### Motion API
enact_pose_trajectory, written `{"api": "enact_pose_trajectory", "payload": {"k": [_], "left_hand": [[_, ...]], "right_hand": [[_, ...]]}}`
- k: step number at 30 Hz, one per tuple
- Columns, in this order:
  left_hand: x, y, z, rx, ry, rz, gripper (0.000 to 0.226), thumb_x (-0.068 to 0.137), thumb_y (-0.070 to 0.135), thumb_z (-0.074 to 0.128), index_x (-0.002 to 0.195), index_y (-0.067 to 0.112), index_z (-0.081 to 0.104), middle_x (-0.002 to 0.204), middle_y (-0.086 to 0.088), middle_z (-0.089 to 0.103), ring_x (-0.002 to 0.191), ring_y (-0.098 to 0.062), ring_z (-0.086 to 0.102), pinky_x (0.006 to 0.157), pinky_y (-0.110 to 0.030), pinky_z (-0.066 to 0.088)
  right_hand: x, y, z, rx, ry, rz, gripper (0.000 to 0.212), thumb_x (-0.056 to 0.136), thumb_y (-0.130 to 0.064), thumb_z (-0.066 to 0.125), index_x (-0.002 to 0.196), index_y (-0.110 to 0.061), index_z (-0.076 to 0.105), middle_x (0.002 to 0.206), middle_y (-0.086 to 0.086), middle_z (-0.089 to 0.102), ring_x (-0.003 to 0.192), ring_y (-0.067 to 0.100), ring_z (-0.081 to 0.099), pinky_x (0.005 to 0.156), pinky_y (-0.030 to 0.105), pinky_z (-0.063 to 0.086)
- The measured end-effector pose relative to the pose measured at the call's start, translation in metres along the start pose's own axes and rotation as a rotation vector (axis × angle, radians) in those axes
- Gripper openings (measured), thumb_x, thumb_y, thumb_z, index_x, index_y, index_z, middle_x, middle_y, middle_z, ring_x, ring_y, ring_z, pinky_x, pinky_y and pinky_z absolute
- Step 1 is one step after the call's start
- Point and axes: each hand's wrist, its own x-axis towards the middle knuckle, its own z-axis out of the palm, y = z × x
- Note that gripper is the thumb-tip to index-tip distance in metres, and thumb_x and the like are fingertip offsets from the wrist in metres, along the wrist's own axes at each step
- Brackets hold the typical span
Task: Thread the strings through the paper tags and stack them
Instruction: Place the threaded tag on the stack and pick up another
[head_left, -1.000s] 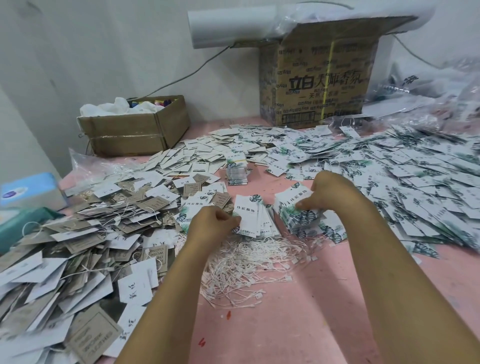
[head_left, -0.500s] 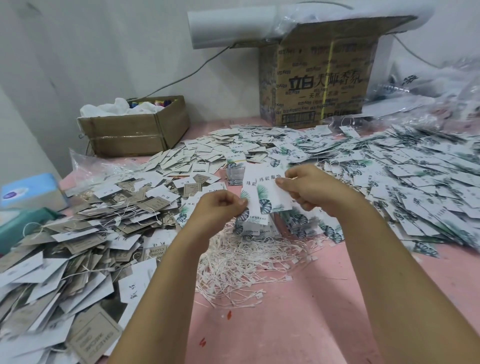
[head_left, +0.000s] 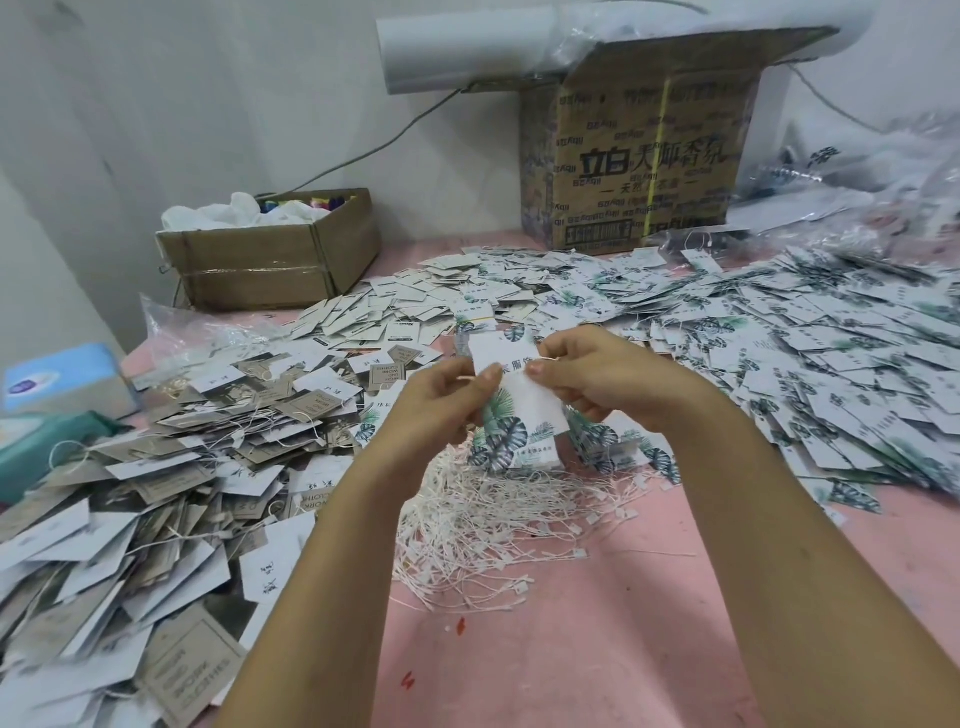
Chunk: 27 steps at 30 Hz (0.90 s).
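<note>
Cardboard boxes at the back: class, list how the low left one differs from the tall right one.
The low box is plain brown and taped; the tall box carries dark printed characters and a yellow strap. The low box shows white material inside; the tall box's contents are hidden. Both are cardboard.

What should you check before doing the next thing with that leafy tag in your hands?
1. The left hand and right hand both pinch the leaf tag: ok.
2. Tag lifted clear of the pink table: ok.
3. String through its hole: cannot tell.
4. The string pile lies below the hands: ok.
5. The leaf tag stack sits close by: ok.
6. The strung tag heap lies to the left: ok.
</note>
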Motion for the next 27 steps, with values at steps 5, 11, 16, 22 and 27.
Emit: {"api": "enact_pose_trajectory", "payload": {"k": [5,11,16,22,27], "left_hand": [[0.003,0.001,-0.001,-0.133,0.164,0.106,0.015,0.090,0.004,0.058,0.090,0.018,0.064,0.061,0.010,0.065,0.049,-0.001,0.052,0.042,-0.015,0.038],[0.002,0.000,0.000,-0.100,0.159,0.145,0.017,0.090,0.004,0.058,0.084,0.019,0.062,0.060,0.010,0.065,0.050,-0.002,0.056,0.041,-0.018,0.043],[0.002,0.001,0.000,-0.074,0.156,0.139,0.011,0.090,0.009,0.060,0.082,0.016,0.061,0.062,0.006,0.066,0.053,-0.007,0.058,0.042,-0.020,0.044],[0.000,0.003,0.001,-0.077,0.132,0.137,0.010,0.092,0.010,0.058,0.084,0.017,0.058,0.062,0.008,0.066,0.057,-0.008,0.062,0.044,-0.021,0.046],[0.001,0.002,0.003,-0.092,0.113,0.131,0.012,0.091,0.008,0.057,0.100,0.014,0.062,0.073,0.003,0.070,0.061,-0.010,0.065,0.044,-0.021,0.046]], "right_hand": [[-0.003,-0.006,0.005,-0.034,0.034,-0.034,0.014,0.089,-0.017,0.061,0.085,-0.011,0.050,0.050,-0.016,0.045,0.034,0.002,0.035,0.038,0.020,0.025],[-0.005,-0.011,-0.001,-0.031,0.215,-0.184,0.016,0.088,-0.013,0.063,0.074,-0.012,0.055,0.052,0.000,0.065,0.040,0.003,0.043,0.041,0.014,0.035],[-0.003,-0.011,0.000,-0.029,0.233,-0.257,0.008,0.089,-0.012,0.061,0.085,-0.015,0.054,0.069,0.003,0.071,0.041,-0.002,0.045,0.047,0.015,0.034],[-0.002,-0.014,0.006,-0.094,0.221,-0.342,0.016,0.087,-0.006,0.061,0.075,-0.016,0.057,0.071,0.001,0.072,0.069,0.006,0.068,0.073,0.024,0.052],[-0.001,-0.016,0.008,-0.145,0.287,-0.391,0.019,0.082,-0.007,0.067,0.070,-0.021,0.062,0.065,-0.006,0.063,0.056,-0.001,0.056,0.061,0.022,0.050]]}}
